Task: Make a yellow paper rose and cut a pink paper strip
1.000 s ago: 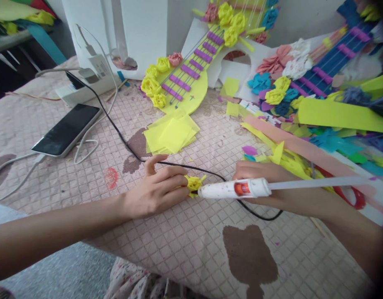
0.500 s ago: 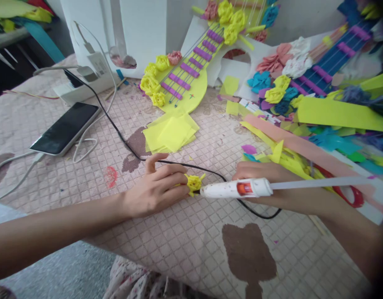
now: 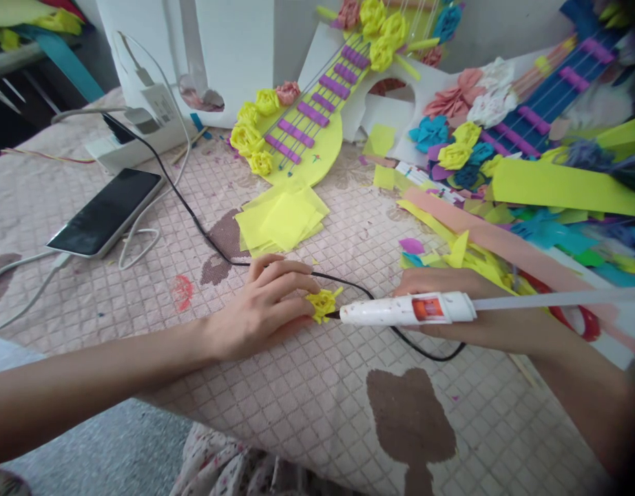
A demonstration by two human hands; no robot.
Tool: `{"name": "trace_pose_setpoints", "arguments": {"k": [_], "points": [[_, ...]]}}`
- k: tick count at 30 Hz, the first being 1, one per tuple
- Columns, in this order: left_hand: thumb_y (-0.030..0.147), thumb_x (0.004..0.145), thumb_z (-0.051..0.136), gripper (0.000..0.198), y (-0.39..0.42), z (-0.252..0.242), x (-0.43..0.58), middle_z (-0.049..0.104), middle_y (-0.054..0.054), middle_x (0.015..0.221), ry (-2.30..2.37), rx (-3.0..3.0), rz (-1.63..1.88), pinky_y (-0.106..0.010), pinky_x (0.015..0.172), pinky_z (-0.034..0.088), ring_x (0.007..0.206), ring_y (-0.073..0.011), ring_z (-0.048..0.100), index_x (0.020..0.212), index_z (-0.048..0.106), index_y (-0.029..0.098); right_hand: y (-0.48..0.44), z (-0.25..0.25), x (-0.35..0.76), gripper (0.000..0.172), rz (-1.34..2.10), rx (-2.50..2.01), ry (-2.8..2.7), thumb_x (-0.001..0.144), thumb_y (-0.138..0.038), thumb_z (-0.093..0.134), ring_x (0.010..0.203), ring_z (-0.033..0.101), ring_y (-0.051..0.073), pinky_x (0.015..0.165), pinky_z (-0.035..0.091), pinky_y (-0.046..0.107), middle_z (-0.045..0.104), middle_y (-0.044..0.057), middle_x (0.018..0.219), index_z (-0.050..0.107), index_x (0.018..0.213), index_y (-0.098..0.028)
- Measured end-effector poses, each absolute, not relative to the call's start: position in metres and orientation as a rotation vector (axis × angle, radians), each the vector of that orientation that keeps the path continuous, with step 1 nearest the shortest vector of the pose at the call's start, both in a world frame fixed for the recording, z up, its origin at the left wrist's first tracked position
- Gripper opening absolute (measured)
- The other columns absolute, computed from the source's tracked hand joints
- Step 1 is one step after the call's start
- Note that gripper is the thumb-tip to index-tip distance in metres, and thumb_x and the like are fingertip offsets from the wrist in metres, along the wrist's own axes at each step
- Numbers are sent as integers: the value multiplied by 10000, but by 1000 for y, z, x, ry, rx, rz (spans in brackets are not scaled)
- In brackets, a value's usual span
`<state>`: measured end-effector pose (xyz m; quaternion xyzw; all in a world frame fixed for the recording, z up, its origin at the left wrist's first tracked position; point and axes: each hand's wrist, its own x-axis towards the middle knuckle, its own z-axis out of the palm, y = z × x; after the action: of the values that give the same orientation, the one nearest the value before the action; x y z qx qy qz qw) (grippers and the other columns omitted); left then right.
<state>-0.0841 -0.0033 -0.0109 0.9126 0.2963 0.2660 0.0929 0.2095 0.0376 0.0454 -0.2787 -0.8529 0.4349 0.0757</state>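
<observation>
A white glue gun (image 3: 384,310) lies in my right hand (image 3: 452,293), whose fingers are wrapped round its handle. Its dark nozzle points left and meets, or nearly meets, a small crumpled yellow paper flower (image 3: 324,304). From the back of the gun a long translucent glue stick (image 3: 549,298) sticks out to the right. My left hand (image 3: 268,300) rests palm down on the cloth, its fingertips closed at the flower's left side. The undersides of those fingers are hidden. Behind the left hand is a stack of yellow paper squares (image 3: 284,219).
A black cord (image 3: 193,213) runs from a white power strip (image 3: 142,141) past both hands. The phone (image 3: 105,212) lies left. Behind stands a yellow paper guitar (image 3: 317,138); a blue one (image 3: 534,117), paper scraps (image 3: 555,234) and red scissors (image 3: 589,324) are at right.
The glue gun has shifted slightly right and up. My left index finger, raised before, has come down, and more of the yellow flower shows.
</observation>
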Motion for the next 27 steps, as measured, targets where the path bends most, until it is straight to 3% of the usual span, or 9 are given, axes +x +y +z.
{"name": "trace_pose_setpoints", "arguments": {"k": [7,20,27], "points": [[200,876,577,75,-4,-7,-78,658,-21,988,926,2563,810,-364,946,365,1059,-174,530,951,577,206,34,46,212,80,1285,-871,-2561,868,-272,570,697,512,115,605,373,259,550,-6,782,577,882,-194],[217,866,581,183,-6,-12,-75,642,-53,1018,965,2503,837,-365,928,390,1032,-181,546,1042,547,185,33,42,222,162,973,-1035,-2458,803,-340,637,631,525,136,555,400,264,571,-4,711,556,798,-200],[207,858,584,208,-7,-11,-75,637,-59,1008,983,2516,853,-378,919,380,1029,-193,544,1057,537,173,50,31,213,288,528,-1498,-2103,774,-465,613,827,627,274,751,480,401,679,59,823,637,866,-192]]}}
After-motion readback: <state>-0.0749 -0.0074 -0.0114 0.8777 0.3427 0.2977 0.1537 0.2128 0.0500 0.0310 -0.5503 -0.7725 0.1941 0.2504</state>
